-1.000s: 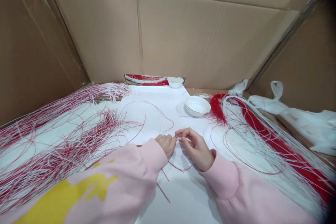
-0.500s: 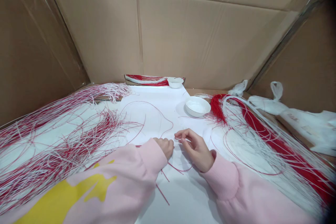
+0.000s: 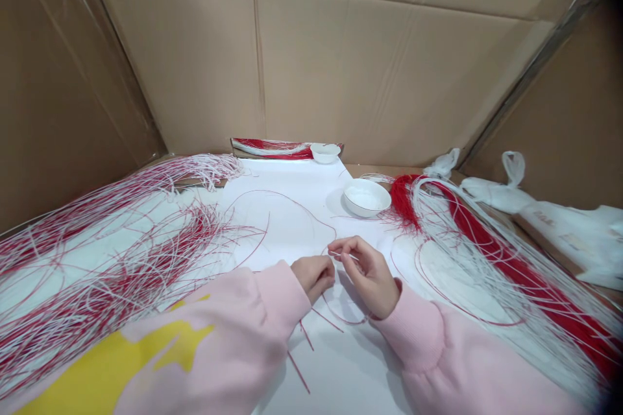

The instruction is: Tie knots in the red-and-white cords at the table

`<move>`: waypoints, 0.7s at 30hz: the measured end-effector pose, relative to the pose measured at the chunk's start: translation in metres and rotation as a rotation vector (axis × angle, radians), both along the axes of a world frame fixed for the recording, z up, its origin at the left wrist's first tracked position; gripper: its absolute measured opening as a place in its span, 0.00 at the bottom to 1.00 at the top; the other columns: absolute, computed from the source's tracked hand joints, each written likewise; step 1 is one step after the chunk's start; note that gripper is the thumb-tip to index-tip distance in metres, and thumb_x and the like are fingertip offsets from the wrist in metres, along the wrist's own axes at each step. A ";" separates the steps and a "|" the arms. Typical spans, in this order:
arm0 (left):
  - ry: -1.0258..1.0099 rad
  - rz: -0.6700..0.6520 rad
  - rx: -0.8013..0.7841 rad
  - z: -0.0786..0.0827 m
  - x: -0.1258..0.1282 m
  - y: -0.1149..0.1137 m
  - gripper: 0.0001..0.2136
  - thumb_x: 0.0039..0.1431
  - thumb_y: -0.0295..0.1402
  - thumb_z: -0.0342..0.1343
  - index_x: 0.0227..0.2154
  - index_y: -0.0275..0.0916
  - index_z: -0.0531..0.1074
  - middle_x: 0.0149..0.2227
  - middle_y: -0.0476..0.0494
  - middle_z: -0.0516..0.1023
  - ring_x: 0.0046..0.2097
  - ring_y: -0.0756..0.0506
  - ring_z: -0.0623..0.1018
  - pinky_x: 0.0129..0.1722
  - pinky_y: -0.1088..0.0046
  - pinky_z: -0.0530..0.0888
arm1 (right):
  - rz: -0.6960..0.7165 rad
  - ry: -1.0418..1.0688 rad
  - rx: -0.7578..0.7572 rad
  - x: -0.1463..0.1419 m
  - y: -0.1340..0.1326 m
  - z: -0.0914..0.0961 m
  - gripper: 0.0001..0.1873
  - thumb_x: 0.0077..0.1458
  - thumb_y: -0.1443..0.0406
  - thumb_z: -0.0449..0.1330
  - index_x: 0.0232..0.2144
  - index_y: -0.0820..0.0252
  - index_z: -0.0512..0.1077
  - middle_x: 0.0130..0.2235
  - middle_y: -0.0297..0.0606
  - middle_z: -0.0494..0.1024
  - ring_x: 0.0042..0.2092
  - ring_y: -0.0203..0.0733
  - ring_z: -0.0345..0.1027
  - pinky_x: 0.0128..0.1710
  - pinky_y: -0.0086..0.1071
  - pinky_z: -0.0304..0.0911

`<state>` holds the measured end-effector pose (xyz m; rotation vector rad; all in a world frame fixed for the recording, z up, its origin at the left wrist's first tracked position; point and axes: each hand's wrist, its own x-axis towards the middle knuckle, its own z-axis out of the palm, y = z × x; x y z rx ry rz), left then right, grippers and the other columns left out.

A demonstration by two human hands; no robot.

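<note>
Over the white sheet, my left hand (image 3: 315, 274) is closed with its fingers curled; a thin red cord (image 3: 311, 213) runs from the back of the sheet to the fingers. My right hand (image 3: 365, 270) is just to the right, nearly touching it. Its thumb and forefinger pinch a short white strand of cord (image 3: 346, 255). Below the hands, a red cord loop (image 3: 348, 321) hangs between them, and red ends poke out beneath my left wrist. What exactly lies inside the left fingers is hidden.
A white bowl (image 3: 366, 198) stands behind my right hand, another small bowl (image 3: 326, 153) farther back. Heaps of red and white cords (image 3: 160, 279) cover the left; a red and white bundle (image 3: 491, 240) lies right. Plastic bags (image 3: 574, 233) sit far right. Cardboard walls (image 3: 341, 58) enclose the table.
My left hand has shifted slightly right and turned, its fingers curling inward. The red cord's bend has moved right with it. My right hand has moved only a little right, still pinching.
</note>
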<state>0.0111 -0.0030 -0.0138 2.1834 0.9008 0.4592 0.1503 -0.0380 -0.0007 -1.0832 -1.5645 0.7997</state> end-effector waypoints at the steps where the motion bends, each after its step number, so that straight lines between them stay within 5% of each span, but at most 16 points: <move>1: -0.180 0.001 -0.159 0.000 -0.001 0.002 0.02 0.49 0.28 0.48 0.24 0.35 0.62 0.22 0.49 0.68 0.25 0.51 0.70 0.27 0.75 0.67 | -0.002 -0.006 0.018 0.001 0.000 0.001 0.04 0.52 0.66 0.51 0.26 0.59 0.60 0.35 0.40 0.70 0.39 0.39 0.66 0.38 0.34 0.63; 4: -0.576 0.085 -0.576 0.000 -0.001 0.007 0.10 0.44 0.36 0.55 0.23 0.33 0.63 0.20 0.50 0.68 0.21 0.54 0.69 0.23 0.77 0.67 | 0.012 -0.021 0.060 0.002 -0.002 0.003 0.04 0.50 0.69 0.52 0.25 0.59 0.60 0.36 0.41 0.71 0.40 0.40 0.66 0.38 0.34 0.64; 8: -0.732 0.179 -0.826 0.001 -0.001 0.012 0.17 0.30 0.36 0.64 0.21 0.31 0.66 0.20 0.49 0.71 0.21 0.54 0.71 0.25 0.77 0.69 | 0.020 -0.056 0.105 0.002 -0.005 0.006 0.06 0.46 0.73 0.52 0.23 0.60 0.60 0.36 0.42 0.71 0.39 0.40 0.67 0.39 0.35 0.65; 21: -0.763 0.223 -0.989 0.002 -0.004 0.013 0.14 0.28 0.32 0.66 0.21 0.31 0.72 0.21 0.46 0.76 0.23 0.53 0.74 0.27 0.80 0.71 | 0.006 -0.128 0.141 0.002 -0.007 0.009 0.09 0.40 0.78 0.52 0.21 0.60 0.60 0.35 0.42 0.72 0.39 0.40 0.67 0.33 0.32 0.67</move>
